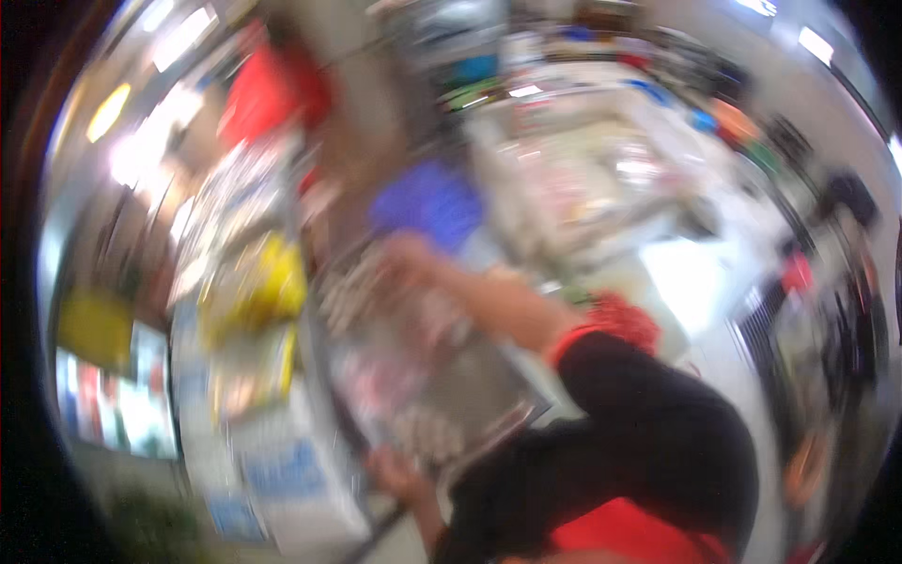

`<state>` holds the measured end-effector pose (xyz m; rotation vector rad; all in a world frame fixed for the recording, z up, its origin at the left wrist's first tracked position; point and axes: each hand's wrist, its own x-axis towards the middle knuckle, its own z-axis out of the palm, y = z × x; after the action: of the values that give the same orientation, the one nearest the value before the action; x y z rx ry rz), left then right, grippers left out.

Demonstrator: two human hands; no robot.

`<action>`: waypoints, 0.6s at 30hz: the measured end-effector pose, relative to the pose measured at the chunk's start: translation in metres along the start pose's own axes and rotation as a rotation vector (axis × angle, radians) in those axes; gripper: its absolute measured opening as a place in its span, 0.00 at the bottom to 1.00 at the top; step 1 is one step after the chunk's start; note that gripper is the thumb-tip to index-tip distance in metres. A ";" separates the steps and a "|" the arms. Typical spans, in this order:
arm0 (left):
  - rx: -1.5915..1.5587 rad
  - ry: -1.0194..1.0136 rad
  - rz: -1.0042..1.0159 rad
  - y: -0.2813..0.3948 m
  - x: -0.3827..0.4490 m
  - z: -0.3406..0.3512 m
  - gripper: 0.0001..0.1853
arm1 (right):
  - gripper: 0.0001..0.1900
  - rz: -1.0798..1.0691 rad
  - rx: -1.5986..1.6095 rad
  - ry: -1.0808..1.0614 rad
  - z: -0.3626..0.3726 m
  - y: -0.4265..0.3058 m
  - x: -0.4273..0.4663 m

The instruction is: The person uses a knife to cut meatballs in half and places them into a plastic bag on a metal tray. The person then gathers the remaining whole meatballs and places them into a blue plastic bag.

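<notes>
The whole view is strongly blurred. A greyish rectangular tray (486, 384) lies at an angle before me, with pale lumpy pieces (430, 433) and pinkish pieces (384, 381) in it; their exact kind cannot be told. My right hand (409, 261), its arm coming from a black sleeve with a red cuff, is at the tray's far end. At the near end, my left hand (398, 472) is against the tray's corner. Both appear to grip the tray, though the fingers are smeared. A blue-purple thing (430, 204) lies just beyond my right hand.
On the left are a yellow bag or wrapper (278, 278) and white packages with blue print (285, 469). A large pale container (486, 151) with plastic-wrapped goods stands at upper right. Farther off are a red thing (264, 95) and a white sheet-like surface (694, 282).
</notes>
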<state>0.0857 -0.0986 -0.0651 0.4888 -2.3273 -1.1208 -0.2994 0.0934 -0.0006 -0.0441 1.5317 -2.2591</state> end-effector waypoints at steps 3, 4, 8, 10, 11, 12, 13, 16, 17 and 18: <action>0.299 0.037 0.521 -0.035 0.015 0.012 0.18 | 0.12 -0.349 -1.116 0.237 -0.026 0.006 0.046; 0.253 0.022 0.629 -0.026 0.024 0.040 0.18 | 0.15 -0.382 -1.365 0.284 -0.061 -0.003 0.054; 0.332 0.082 0.679 -0.050 0.018 0.034 0.19 | 0.22 -0.353 -1.029 0.615 0.057 0.006 -0.005; 0.432 0.105 0.617 -0.087 0.005 -0.014 0.19 | 0.16 -0.265 -1.157 -0.267 0.133 -0.001 -0.095; 0.333 0.053 0.710 -0.077 0.018 0.013 0.19 | 0.21 -0.456 -1.188 -0.364 0.104 0.034 -0.096; 0.167 -0.056 0.832 -0.055 0.027 0.072 0.19 | 0.25 -0.596 -1.239 -0.381 0.032 0.065 -0.098; 0.183 -0.060 0.817 -0.074 0.023 0.069 0.19 | 0.27 -0.575 -1.524 -0.834 0.059 0.070 -0.133; 0.187 -0.084 0.855 -0.098 0.024 0.056 0.19 | 0.24 -0.671 -1.608 -1.177 0.087 0.125 -0.190; 0.197 -0.097 0.868 -0.105 0.026 0.051 0.19 | 0.24 -0.668 -1.617 -1.173 0.091 0.136 -0.195; 0.194 -0.113 0.883 -0.111 0.028 0.048 0.19 | 0.24 -0.652 -1.629 -1.153 0.091 0.142 -0.199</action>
<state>0.0461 -0.1497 -0.1710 -0.5275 -2.3376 -0.4995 -0.0498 0.0385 -0.0520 -1.9682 2.0780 -0.2350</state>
